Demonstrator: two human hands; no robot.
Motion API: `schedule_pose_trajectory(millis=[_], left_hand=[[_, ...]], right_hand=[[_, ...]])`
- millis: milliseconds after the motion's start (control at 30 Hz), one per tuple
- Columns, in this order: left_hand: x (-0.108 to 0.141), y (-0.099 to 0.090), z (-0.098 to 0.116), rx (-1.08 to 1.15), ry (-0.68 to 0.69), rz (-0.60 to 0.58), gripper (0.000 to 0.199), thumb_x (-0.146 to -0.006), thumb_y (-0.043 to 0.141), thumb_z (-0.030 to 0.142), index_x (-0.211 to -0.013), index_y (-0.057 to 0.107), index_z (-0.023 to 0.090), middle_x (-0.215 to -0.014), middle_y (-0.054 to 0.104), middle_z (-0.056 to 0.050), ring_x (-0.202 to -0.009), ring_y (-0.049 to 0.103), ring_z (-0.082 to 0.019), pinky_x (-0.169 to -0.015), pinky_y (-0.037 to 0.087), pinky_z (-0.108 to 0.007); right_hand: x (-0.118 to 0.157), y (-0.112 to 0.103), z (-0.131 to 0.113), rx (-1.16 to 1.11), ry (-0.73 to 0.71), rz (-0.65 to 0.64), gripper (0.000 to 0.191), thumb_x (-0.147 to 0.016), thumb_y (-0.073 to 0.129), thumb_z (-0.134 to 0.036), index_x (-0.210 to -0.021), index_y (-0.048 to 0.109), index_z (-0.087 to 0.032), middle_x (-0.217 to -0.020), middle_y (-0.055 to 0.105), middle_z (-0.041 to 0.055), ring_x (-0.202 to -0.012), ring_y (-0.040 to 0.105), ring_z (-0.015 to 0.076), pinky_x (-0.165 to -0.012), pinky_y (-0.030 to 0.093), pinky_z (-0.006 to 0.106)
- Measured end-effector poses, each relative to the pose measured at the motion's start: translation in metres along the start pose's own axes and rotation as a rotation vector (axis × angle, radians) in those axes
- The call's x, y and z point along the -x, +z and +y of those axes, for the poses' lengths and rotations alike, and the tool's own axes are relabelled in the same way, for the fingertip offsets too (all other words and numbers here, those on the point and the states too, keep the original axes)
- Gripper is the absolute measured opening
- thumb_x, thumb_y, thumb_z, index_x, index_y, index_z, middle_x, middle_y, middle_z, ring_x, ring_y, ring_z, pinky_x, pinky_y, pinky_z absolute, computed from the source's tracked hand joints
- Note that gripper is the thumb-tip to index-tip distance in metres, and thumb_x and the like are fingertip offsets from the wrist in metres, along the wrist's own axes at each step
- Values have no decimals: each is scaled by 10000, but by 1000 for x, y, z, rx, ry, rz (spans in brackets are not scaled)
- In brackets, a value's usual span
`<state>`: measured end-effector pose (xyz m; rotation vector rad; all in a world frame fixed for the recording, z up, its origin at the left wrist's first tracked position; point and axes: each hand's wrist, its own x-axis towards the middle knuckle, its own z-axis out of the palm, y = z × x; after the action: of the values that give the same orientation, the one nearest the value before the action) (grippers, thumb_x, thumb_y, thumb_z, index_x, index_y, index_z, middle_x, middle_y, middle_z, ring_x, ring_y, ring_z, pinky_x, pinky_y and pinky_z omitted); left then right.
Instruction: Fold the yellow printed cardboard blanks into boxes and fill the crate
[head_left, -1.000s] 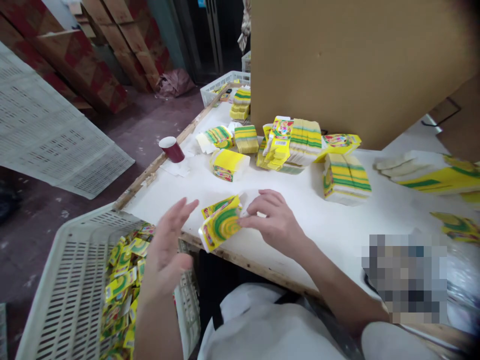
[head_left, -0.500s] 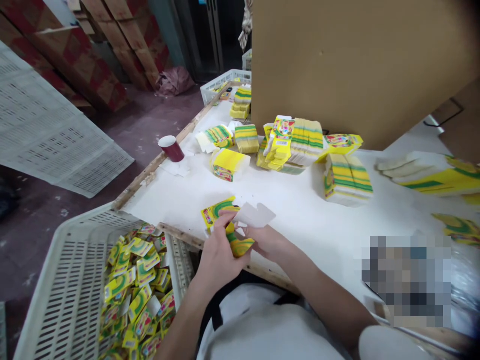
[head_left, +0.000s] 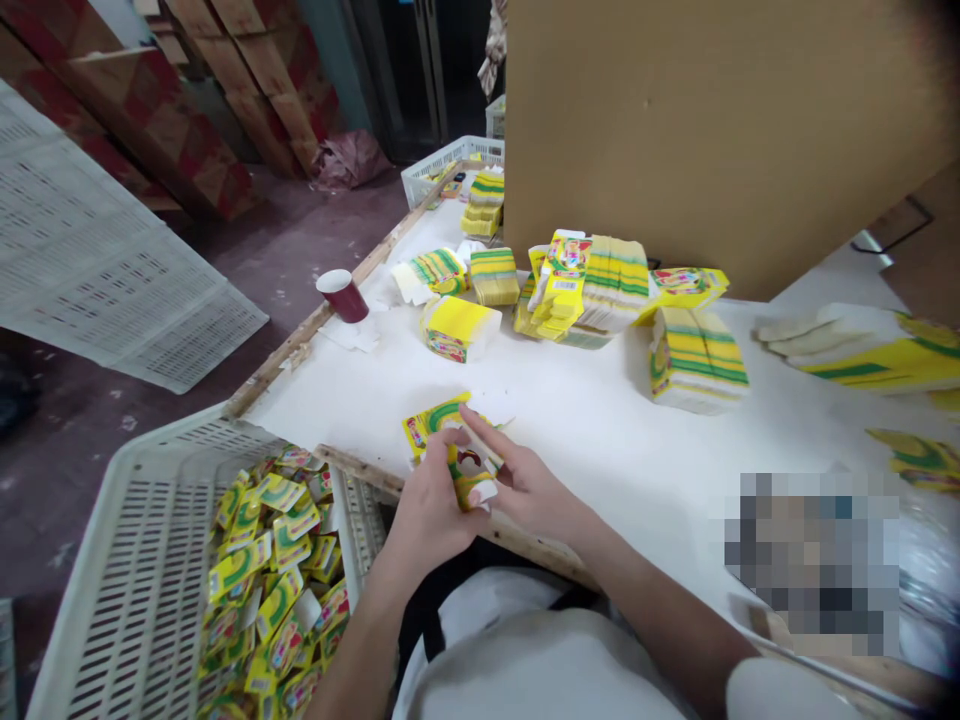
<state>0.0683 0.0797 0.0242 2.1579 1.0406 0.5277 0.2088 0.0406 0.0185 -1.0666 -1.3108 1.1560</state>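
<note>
My left fingers and right fingers pinch a yellow carton. Carton stacks and a cup stand beyond; a crate flanks the desk

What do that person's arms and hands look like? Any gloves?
The left grip and right grip are ungloved hands. The left forearm and right forearm are bare too, with no watch or bracelet showing. What might be a pale sleeve shows beyond the right forearm.

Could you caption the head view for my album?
Left hand and right hand hold a yellow box at a white table beside a crate.
</note>
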Motion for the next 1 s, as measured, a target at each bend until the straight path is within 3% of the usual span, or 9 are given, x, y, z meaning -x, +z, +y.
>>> schedule_pose_trajectory(millis=[133,233,400,567,700,833,900,1000], left_hand=[[-1,4,-3,-26,90,210,754,-625,611,155,-1254,196,181,-1204,439,-161,-1055,533,-260,-827,472,-405],[-1,1,-4,-161,101,295,605,-661,627,207,-1192,338,178,-1123,492,-134,-1064,510,-275,-863,449,-433],[4,-10,-4,-263,77,278,525,-607,674,201,-1085,457,200,-961,599,-76,-921,582,-266,-799,474,-401],[2,-19,-4,-250,104,229,500,-640,682,310,-1096,500,216,-997,638,-73,-896,617,-246,-782,487,-365],[0,-21,-2,-254,141,212,492,-643,681,368,-1086,527,220,-997,653,-71,-889,628,-248,-783,487,-363],[0,-17,1,-299,102,256,507,-618,668,244,-1104,527,212,-1001,651,-72,-900,624,-257,-799,483,-370],[3,-22,-3,-293,66,258,522,-616,671,240,-1115,518,212,-1011,645,-70,-907,620,-256,-806,482,-369],[17,-47,-23,-248,-62,313,539,-618,700,334,-1114,521,228,-1013,641,-59,-885,620,-262,-794,489,-386]], right_hand=[[3,-5,1,304,-237,95,534,-818,437,-74,-1328,420,-234,-1330,495,61,-1217,464,184,-1039,356,354],[1,-10,0,348,-230,201,531,-842,432,-89,-1351,381,-235,-1304,518,77,-1179,505,170,-996,412,328],[3,-12,3,591,-265,-52,715,-764,457,-15,-1415,224,-198,-1480,233,118,-1353,232,244,-1031,367,425],[1,-27,-4,622,-252,-95,520,-736,436,45,-1153,588,-224,-1440,334,91,-1281,389,230,-974,429,380],[-6,-39,-20,544,-262,-244,397,-736,575,-42,-1062,645,-256,-1313,503,59,-1155,525,209,-940,447,347],[-10,-20,-13,401,-229,-47,346,-724,594,-52,-993,672,-256,-1255,540,39,-1143,528,212,-953,429,358],[-10,-11,-5,339,-227,-11,460,-729,610,-78,-1147,592,-269,-1292,517,44,-1203,473,224,-1003,378,387],[-12,-12,4,273,-202,-27,791,-711,669,-158,-1388,278,-282,-1368,440,67,-1195,479,226,-993,390,393]])
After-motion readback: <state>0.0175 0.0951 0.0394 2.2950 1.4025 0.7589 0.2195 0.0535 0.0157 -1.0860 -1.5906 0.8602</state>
